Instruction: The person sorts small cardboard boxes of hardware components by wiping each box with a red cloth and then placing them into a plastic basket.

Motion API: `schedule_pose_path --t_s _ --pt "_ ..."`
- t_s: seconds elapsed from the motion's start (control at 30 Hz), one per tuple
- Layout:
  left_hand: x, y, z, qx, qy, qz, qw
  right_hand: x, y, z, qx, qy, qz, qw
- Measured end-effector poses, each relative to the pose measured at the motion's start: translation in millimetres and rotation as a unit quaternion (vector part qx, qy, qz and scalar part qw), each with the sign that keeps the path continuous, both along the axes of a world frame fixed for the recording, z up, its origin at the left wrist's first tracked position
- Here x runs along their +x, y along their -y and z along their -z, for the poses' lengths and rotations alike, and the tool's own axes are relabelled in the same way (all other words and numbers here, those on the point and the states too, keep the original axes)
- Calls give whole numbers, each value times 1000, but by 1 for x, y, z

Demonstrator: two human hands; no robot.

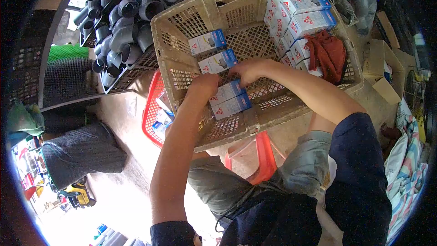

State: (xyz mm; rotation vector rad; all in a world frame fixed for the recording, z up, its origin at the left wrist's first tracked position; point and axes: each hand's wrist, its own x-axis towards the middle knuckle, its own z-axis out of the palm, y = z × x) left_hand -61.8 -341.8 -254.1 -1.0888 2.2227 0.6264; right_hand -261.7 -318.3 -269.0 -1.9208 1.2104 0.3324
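Both hands reach into a large beige plastic crate. Inside it, small white-and-blue cardboard boxes form a row along the left side. My left hand is closed at the left end of a cardboard box in that row. At its right end, my right hand has its thumb and fingers bent around the edge. Fingertips are partly hidden. Just beyond the hands lie two more boxes, printed with a picture and a red logo.
Similar boxes are stacked at the crate's right side, with a rust-red cloth over some. A red basket and a red plastic stool stand by the crate. Grey pipe fittings fill racks at upper left. An opened carton sits right.
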Motion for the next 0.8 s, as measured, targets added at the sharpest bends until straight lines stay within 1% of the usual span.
schedule_pose_path --t_s 0.03,0.1,0.13,0.2,0.23,0.33,0.4,0.43,0.53,0.6,0.63,0.67,0.7,0.73,0.8 --pt "2 0 3 -9 -9 -3 1000 2 0 1 38 -15 -14 999" --pt "1 2 8 19 0 -13 1000 7 0 3 114 -45 -41 992" --pt "0 3 10 33 4 -18 999 7 0 3 146 -37 -40 988" --pt "-3 3 11 19 9 -29 999 4 -1 6 209 -23 -39 977" --pt "-4 2 11 13 12 -35 999 5 -1 10 194 -24 -54 979" --pt "-7 10 4 -73 -81 5 994 8 1 15 157 -21 -91 983" --pt "-11 12 8 -176 -158 -11 971 5 1 19 143 -15 -100 985" --pt "-12 13 12 -227 -195 -19 954 4 0 26 150 -25 -82 985" --pt "-18 21 29 -172 -82 -47 981 1 2 35 156 -55 -35 986" --pt "-16 21 35 -209 -108 -44 971 -4 6 35 139 -69 -15 988" --pt "-15 22 34 -228 -121 -41 965 -7 12 31 118 -84 -24 989" --pt "-15 23 34 -211 -100 -49 971 -14 21 28 96 -100 -33 990" --pt "-16 17 22 -190 -78 -57 977 -18 22 23 77 -115 -42 989" --pt "-15 14 18 -171 -56 -66 982 -20 23 10 71 -138 -31 987" --pt "-16 21 24 -74 -72 -103 989 -24 30 -18 52 -184 -8 982"
